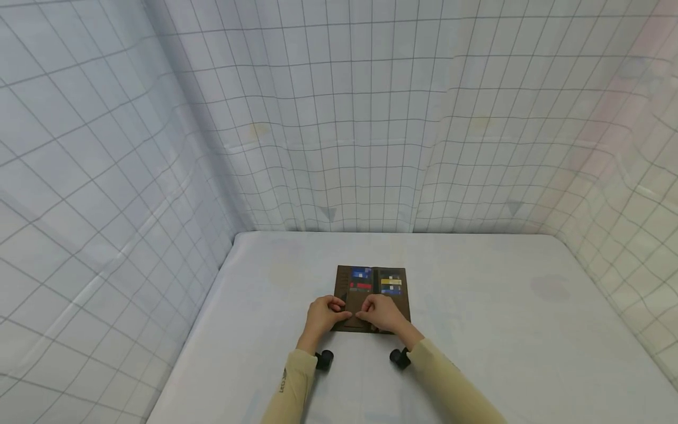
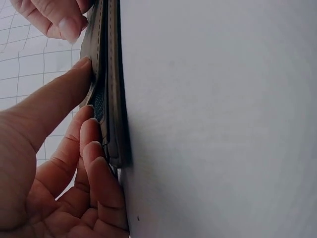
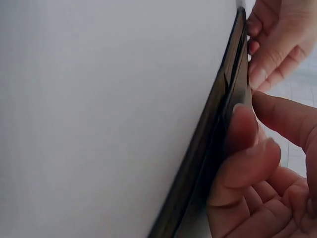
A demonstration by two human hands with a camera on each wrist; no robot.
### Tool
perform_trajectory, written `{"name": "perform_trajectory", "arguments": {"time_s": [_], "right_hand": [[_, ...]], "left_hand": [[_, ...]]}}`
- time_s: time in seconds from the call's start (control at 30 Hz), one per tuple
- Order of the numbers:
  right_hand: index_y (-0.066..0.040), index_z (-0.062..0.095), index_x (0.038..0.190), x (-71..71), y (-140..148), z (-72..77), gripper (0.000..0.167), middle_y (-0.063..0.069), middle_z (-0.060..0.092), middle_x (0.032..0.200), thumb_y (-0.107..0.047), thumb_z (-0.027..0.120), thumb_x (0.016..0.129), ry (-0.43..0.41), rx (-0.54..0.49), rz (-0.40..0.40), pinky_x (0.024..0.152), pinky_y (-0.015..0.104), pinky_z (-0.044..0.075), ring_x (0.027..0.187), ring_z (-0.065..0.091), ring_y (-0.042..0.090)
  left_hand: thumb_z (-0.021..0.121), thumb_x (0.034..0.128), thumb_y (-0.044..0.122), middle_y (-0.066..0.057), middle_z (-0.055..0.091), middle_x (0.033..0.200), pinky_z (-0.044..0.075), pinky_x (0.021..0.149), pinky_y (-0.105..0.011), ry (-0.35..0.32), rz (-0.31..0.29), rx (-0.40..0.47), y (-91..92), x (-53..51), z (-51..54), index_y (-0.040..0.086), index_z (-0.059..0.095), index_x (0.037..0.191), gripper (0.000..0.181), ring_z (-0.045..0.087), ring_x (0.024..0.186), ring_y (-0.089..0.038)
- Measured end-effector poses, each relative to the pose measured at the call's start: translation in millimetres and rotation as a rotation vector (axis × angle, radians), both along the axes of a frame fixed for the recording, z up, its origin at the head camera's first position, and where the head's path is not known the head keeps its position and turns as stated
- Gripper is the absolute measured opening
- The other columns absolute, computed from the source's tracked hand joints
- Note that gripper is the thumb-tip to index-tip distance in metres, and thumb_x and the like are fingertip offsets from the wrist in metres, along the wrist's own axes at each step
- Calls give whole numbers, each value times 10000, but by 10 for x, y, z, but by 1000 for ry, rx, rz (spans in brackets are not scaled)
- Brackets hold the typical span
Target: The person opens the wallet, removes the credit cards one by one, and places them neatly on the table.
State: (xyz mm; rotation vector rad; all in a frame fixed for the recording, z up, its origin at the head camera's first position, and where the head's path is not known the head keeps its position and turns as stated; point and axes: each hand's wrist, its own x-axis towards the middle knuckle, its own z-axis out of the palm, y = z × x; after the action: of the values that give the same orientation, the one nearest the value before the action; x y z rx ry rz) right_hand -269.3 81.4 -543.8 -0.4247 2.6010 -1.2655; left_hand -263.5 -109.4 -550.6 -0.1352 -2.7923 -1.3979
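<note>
Here, left hand [image 1: 322, 315] and right hand [image 1: 386, 313] are pinching wallet [image 1: 360, 300]; head alone is showing cards [image 1: 361, 274], left wrist stitching [image 2: 113, 49].

Wallet [image 1: 342, 277]: partly covered by both hands in the head view; one end is cut off by the top edge in the left wrist view, another by the bottom edge in the right.
Cards [image 1: 361, 273]: their print is too small to be read; their lower parts are hidden in the slots.
Left hand [image 1: 321, 315]: cut off by the left and bottom edges of its wrist view.
Right hand [image 1: 385, 313]: cut off by the right edge of its wrist view; one fingertip [image 3: 241, 130] is blurred.
Sleeves [image 1: 455, 383]: cut off by the bottom edge.
Lettering [image 1: 283, 380]: too small to be read fully.
Table [image 1: 503, 330]: its near edge is cut off.
</note>
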Motion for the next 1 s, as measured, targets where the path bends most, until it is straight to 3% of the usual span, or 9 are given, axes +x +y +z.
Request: {"name": "perform_trajectory", "arguments": {"time_s": [0.43, 0.73, 1.0], "right_hand": [[-68, 576, 850, -312, 77, -6, 212, 22, 560, 576, -228, 712, 871, -12, 4, -154, 423, 282, 433, 428, 549, 137], [-55, 574, 914, -481, 119, 16, 238, 36, 579, 599, -264, 684, 892, -17, 33, -191, 448, 292, 456, 452, 574, 150], [-28, 563, 1003, -681, 103, 62, 278, 60, 589, 727, -275, 655, 914, -29, 67, -247, 522, 311, 477, 491, 592, 164]], "left_hand": [[835, 732, 194, 18, 609, 752, 456, 667, -334, -10, -1, -13, -6, 1, 9, 58, 696, 894, 253, 557, 697, -138], [840, 723, 177, -3, 608, 750, 453, 662, -333, 0, -5, -6, 11, 3, 37, 47, 693, 882, 253, 552, 692, -145], [843, 722, 192, 17, 577, 731, 438, 650, -314, 5, -5, -29, 12, 0, 1, 54, 693, 884, 260, 524, 674, -129]]}}
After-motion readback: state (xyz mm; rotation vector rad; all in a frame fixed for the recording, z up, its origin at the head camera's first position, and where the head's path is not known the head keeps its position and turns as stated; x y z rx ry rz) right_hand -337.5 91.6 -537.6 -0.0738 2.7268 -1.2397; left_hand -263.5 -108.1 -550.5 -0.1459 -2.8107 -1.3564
